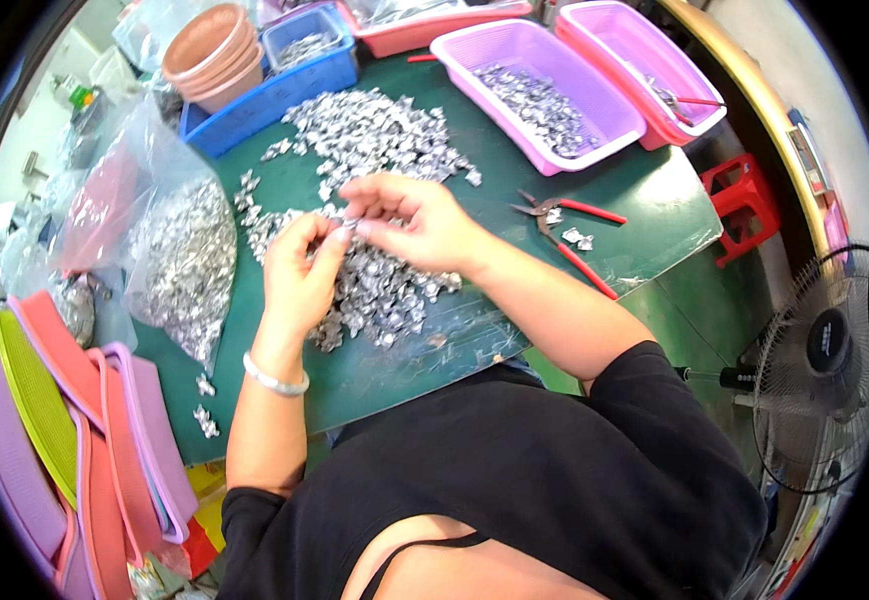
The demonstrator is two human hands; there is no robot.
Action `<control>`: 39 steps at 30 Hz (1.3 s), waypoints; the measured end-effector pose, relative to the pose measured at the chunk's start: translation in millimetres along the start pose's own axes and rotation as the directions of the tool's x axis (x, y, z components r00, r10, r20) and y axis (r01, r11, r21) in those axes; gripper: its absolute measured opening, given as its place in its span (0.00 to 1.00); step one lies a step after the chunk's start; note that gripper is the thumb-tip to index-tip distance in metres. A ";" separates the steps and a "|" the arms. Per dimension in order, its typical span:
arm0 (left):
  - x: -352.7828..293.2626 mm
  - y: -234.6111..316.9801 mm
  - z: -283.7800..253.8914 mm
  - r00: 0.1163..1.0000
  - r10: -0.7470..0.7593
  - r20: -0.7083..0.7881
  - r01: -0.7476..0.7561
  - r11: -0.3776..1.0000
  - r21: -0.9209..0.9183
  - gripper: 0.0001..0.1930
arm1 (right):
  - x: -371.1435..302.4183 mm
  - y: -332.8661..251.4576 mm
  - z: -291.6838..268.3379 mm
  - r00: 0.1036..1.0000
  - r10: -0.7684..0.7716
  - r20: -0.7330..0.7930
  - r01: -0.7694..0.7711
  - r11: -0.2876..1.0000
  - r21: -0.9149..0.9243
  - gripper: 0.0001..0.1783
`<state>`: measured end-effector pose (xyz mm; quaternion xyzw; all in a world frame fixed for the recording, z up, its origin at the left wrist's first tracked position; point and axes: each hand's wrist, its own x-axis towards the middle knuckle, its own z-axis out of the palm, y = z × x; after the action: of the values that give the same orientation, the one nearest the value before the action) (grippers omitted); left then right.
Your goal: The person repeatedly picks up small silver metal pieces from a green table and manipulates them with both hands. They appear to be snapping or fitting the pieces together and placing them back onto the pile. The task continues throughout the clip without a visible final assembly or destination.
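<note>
My left hand point(300, 268) and my right hand point(410, 222) meet over the green table, fingertips pinched together on a small silver metal part point(349, 224). Most of that part is hidden by the fingers. Right below them lies a heap of similar silver metal parts point(385, 295), and a second pile point(380, 135) spreads out beyond my hands. Red-handled pliers point(553, 232) rest with their jaws apart to the right of my right hand, beside a few loose parts point(577, 238).
A clear plastic bag point(185, 260) full of silver parts stands at left. Behind are a blue basket point(320, 75) and stacked brown pots point(213, 55). Purple basket point(610, 115) holds more parts. Stacked colored baskets point(125, 430) fill the lower left; a red stool point(742, 205) and fan point(823, 345) stand right.
</note>
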<state>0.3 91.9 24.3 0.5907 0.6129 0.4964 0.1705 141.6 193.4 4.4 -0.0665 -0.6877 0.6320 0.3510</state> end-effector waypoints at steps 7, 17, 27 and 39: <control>2.7 3.9 1.2 0.980 -0.196 0.038 0.199 0.957 -0.210 0.06 | 2.5 -2.1 -3.2 0.998 0.062 -0.027 -0.058 0.988 0.141 0.19; -1.2 -0.6 4.5 0.917 -0.370 0.148 0.394 0.793 -0.464 0.08 | 2.1 3.3 -6.8 0.984 0.132 -0.117 -0.100 0.964 0.245 0.21; -1.8 -1.1 6.8 0.940 -0.321 0.120 0.339 0.820 -0.461 0.06 | -3.1 2.7 -2.1 0.990 0.029 -0.141 -0.028 1.000 0.003 0.19; -3.9 -4.0 12.0 0.971 -0.228 -0.068 0.191 0.918 -0.347 0.05 | -3.8 1.3 0.4 0.993 -0.001 -0.114 0.018 0.989 0.143 0.25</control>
<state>8.6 94.1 14.2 0.4561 0.5865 0.6040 0.2884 143.7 191.3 1.6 -0.0735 -0.6195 0.6736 0.3965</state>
